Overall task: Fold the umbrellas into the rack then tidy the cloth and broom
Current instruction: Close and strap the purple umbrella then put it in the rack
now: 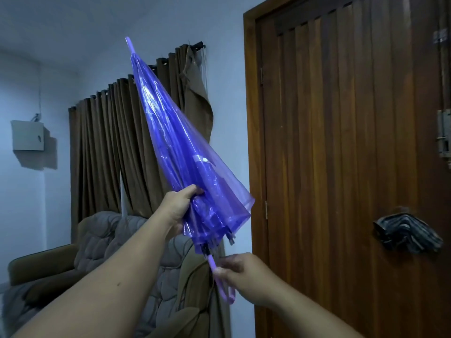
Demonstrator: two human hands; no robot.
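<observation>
A see-through purple umbrella (180,142) is folded down and held up in the air, its tip pointing up and to the left. My left hand (179,207) grips the gathered canopy near its lower rim. My right hand (240,274) holds the light purple hooked handle (220,281) below it. A dark striped cloth (407,231) hangs on the wooden door at the right. No rack or broom shows in this view.
A brown wooden door (341,142) fills the right side. Brown curtains (102,154) hang behind the umbrella. A grey quilted blanket lies over a brown armchair (102,252) at lower left. A grey box (28,135) is mounted on the left wall.
</observation>
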